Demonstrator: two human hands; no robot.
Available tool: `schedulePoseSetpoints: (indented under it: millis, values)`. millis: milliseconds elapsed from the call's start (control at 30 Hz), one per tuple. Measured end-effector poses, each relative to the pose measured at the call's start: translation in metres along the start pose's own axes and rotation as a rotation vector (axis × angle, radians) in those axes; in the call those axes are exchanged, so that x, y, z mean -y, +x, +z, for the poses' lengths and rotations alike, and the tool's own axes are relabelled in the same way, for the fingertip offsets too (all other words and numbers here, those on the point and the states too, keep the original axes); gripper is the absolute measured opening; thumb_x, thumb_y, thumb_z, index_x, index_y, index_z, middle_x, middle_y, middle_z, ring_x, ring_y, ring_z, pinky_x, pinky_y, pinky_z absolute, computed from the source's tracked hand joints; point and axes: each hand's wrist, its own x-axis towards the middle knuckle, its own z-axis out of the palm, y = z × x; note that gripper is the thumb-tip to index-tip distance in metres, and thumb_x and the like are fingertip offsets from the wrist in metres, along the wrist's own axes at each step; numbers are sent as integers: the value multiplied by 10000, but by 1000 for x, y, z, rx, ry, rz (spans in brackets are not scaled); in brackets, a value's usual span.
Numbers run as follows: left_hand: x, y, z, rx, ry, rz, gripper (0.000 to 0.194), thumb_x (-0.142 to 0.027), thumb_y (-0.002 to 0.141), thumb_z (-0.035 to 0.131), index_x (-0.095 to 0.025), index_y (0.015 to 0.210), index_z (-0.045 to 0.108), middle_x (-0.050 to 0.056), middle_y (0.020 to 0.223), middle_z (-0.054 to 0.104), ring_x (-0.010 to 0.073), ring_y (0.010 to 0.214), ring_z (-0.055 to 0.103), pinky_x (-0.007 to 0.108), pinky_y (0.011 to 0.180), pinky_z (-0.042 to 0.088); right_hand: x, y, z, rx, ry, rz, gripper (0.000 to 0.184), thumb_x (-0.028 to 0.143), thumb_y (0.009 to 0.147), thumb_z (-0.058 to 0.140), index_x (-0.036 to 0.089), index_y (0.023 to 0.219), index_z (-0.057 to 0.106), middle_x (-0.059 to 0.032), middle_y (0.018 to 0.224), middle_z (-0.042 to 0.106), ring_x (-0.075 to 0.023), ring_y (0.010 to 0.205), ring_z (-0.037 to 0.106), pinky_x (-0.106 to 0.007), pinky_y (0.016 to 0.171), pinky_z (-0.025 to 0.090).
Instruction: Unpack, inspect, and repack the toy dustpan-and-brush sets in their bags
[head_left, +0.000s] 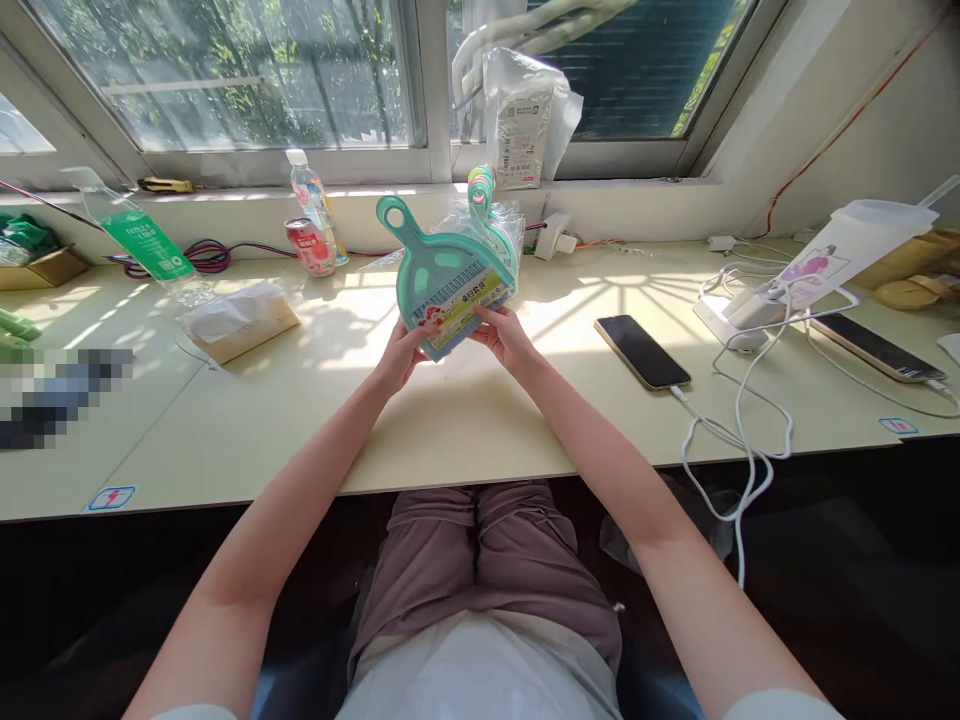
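Note:
A teal dustpan (442, 262) with a looped handle is held up over the table, tilted, its printed label facing me. My left hand (403, 355) grips its lower left corner, fingers closed on the edge. On the lower right edge my right hand (504, 338) is closed too, thumb on the front by the label. Behind the dustpan, a stack of teal looped handles (481, 190) shows above crinkled clear plastic wrap (504, 222); the rest of that stack is hidden.
Left on the table (480, 430) are a paper packet (240, 318), a green-labelled bottle (146, 240), a red can (309, 247) and a clear bottle (313, 195). To the right lie a phone (643, 352), white cables (750, 440), a power strip (731, 320) and a white cup (840, 245).

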Motion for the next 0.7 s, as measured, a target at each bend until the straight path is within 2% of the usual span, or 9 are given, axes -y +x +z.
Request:
schedulePoseSetpoints:
  millis: [133,300,400,467,533,600,633,700]
  values:
    - [-4,-2,-2,4,-21,-46,638,-320,695,721,-147,1273,515,162,1218,675,299,970,712,377,700,600,-2,-1,6,-20,-13,30,121,184,849,674,176,953,613,-45,906,748,-206,863,741,-405,871,638]
    - [-7,-2,-2,70,-17,-89,648,-378,781,687,-148,1356,497,163,1175,700,278,842,742,377,697,603,2,-2,5,-50,-80,102,96,193,911,642,161,994,605,-53,853,753,-163,742,741,-325,788,645]
    - [-8,1,-5,54,-61,-144,562,-318,797,666,-135,1316,550,154,1165,707,273,858,740,393,731,623,15,-2,-6,40,-283,240,213,334,924,655,122,943,634,-108,776,749,-179,688,743,-293,705,639]
    - [-9,3,-9,-30,-131,-192,468,-229,803,612,-114,1256,580,138,1125,719,255,842,739,379,727,634,26,-2,-15,42,-484,242,349,444,933,617,101,887,663,-149,786,749,-202,678,746,-306,673,634]
    - [-11,6,-16,-163,-210,-234,407,-145,803,536,-98,1204,587,117,1028,734,224,787,737,350,698,639,33,-2,-25,-138,-699,35,373,439,981,525,113,923,696,-160,896,758,-220,756,754,-342,724,631]
    - [-13,9,-24,-282,-269,-267,381,-102,802,489,-89,1170,587,98,912,731,195,716,725,315,645,635,35,-1,-32,-314,-913,-297,270,304,1007,480,183,1091,706,-131,1133,735,-248,1006,725,-400,874,600]
    - [-13,11,-28,-316,-287,-280,376,-96,806,483,-88,1168,585,93,875,726,185,687,717,296,614,628,32,1,-34,-320,-1013,-445,275,220,988,503,238,1197,679,-97,1269,686,-258,1167,658,-424,961,563]
    - [-12,14,-36,-337,-305,-295,392,-92,811,488,-85,1195,569,96,853,721,179,652,707,268,556,611,22,4,-36,-156,-1173,-620,545,86,881,622,313,1373,570,-36,1466,548,-269,1394,464,-453,1080,482]
